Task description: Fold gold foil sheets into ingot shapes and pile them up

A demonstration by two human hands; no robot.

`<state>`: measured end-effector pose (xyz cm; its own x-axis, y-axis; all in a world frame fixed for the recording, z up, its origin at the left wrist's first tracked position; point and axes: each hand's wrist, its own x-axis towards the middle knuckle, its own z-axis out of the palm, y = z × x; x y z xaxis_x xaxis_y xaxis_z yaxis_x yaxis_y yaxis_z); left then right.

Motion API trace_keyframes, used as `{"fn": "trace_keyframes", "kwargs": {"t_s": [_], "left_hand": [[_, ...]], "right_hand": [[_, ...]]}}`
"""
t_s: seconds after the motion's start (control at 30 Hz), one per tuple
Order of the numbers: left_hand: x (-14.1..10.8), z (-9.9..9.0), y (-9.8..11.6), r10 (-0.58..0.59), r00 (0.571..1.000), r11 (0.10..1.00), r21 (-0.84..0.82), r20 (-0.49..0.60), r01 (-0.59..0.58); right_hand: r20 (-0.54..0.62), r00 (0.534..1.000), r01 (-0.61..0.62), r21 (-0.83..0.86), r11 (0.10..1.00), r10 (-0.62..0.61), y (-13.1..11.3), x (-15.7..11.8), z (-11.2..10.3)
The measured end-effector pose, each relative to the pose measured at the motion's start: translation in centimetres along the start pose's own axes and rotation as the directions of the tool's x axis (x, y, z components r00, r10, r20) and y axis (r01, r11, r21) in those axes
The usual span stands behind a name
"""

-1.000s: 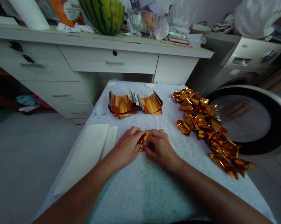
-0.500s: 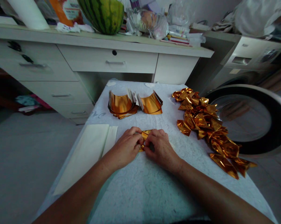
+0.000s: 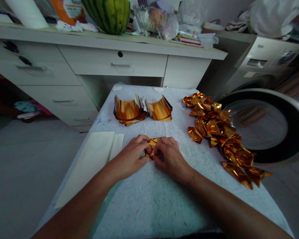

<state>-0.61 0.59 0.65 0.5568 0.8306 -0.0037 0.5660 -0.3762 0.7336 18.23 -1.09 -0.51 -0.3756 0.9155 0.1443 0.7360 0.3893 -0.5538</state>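
Between my two hands, low over the cloth-covered table, is a small piece of gold foil paper with folded edges. My left hand grips its left side, thumb and fingers slightly parted around the edge. On the other side my right hand pinches the sheet with bent fingers; part of the paper is hidden beneath them. Beyond the hands stand two curved stacks of gold foil sheets, the left stack and the right stack. A heap of folded gold foil pieces spreads along the table's right side.
White folded paper lies by my left forearm. Behind the table is a white desk with drawers, bearing a cut watermelon and a glass bowl. At right, a washing machine's round door hangs open beside the table edge.
My left thumb has moved down and away from the fingers, showing more of the foil's left edge. The right hand keeps its pinch. The whole view has shifted slightly.
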Motion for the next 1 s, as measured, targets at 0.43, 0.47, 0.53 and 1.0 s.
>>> {"fn": "trace_keyframes", "kwargs": {"t_s": [0.43, 0.47, 0.53, 1.0], "left_hand": [[0.07, 0.46, 0.09, -0.025, 0.999, 0.999, 0.024, -0.024, 0.025], [0.09, 0.54, 0.05, -0.023, 0.999, 0.999, 0.028, -0.027, 0.024], [0.12, 0.69, -0.08, -0.021, 0.999, 0.999, 0.038, -0.034, 0.022], [0.07, 0.77, -0.28, -0.047, 0.999, 0.998, 0.028, -0.026, 0.048]], "right_hand": [[0.011, 1.000, -0.005, -0.019, 1.000, 0.005, -0.06, 0.02, -0.01], [0.011, 1.000, -0.005, -0.015, 1.000, 0.005, -0.03, -0.01, 0.01], [0.010, 1.000, 0.000, -0.008, 1.000, 0.000, 0.00, -0.06, 0.02], [0.046, 0.998, -0.026, -0.124, 0.992, 0.032, -0.90, -0.26, -0.28]]}}
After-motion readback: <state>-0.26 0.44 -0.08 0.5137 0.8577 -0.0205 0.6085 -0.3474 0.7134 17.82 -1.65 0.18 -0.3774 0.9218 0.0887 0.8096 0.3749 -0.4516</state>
